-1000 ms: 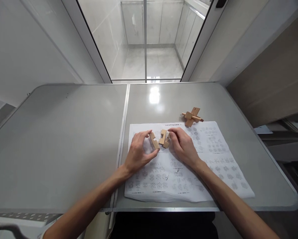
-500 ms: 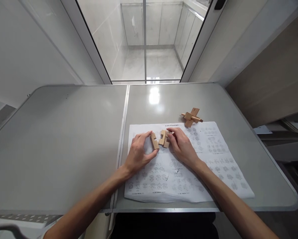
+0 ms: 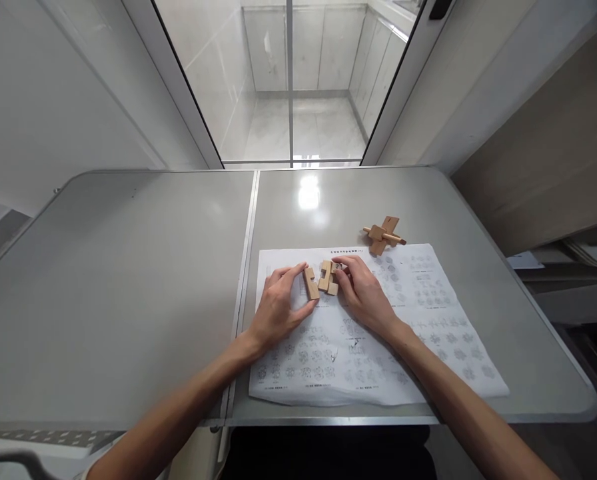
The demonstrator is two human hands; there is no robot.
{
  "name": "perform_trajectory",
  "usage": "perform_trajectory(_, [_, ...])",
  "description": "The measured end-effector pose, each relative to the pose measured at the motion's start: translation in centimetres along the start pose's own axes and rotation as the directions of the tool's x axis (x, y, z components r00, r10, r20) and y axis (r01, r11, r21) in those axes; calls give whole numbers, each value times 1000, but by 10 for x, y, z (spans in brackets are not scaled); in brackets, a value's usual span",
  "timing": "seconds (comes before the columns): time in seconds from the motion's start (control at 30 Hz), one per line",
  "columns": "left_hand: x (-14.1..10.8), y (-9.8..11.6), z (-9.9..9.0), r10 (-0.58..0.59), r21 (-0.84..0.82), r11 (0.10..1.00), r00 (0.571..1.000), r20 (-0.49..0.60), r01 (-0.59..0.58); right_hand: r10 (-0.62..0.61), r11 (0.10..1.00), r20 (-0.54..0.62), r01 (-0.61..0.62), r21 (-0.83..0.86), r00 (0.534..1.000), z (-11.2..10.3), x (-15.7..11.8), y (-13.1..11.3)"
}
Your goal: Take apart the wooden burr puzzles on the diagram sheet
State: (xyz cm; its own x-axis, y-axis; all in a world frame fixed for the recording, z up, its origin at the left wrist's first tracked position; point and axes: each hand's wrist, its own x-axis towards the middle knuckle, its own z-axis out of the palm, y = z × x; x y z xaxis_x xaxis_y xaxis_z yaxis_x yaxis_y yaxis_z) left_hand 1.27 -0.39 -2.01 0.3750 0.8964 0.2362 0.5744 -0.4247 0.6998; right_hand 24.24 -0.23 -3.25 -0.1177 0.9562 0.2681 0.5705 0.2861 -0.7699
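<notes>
With twelve o'clock taken as the table's point(image 3: 103, 287) far edge and the middle block as centre, the left hand point(image 3: 276, 303) is set at nine o'clock. A notched left block point(image 3: 311, 285) is pinched by it end to end, index fingertip at the twelve o'clock end and thumb at the six, presumably so that the notch, turned toward three o'clock, is not covered. Whether the block is lifted off the sheet point(image 3: 388, 360) cannot be told. The middle block point(image 3: 324, 277) is touched by neither hand; its notch is turned to nine o'clock, so that the two cuts face each other across a narrow gap, perhaps for comparison. Just beside it, toward four o'clock, the right block point(image 3: 332, 289) is gripped at its far end by the right hand's point(image 3: 368, 293) index finger and thumb; its shape is partly hidden. A light grip seems to be used, as if for turning. Both wrists are rested low, the forearms being brought in from between seven and eight and between four and five. The printed sheet is spread beneath, probably for reference. At two o'clock, a wooden model point(image 3: 384, 235) is placed beyond the sheet's far edge, seemingly out of the fingers' way.
</notes>
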Motion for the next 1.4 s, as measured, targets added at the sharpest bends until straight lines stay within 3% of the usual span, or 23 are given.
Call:
perform_trajectory(0.53, [1,2,-1,71,8,997,997,34,-71,-103,993,139,93,73,985,-4,-2,-11])
perform_trajectory(0.7, [1,3,-1,72,0,997,996,55,-72,-148,980,198,116,164,969,-5,-2,-13])
perform_trajectory(0.97, [0,2,-5,20,23,999,995,102,-22,-229,944,222,161,287,948,-3,-5,-5])
perform_trajectory(1.4, [0,6,-3,70,88,993,997,39,-73,-235,931,225,152,332,946,-4,-5,-7])
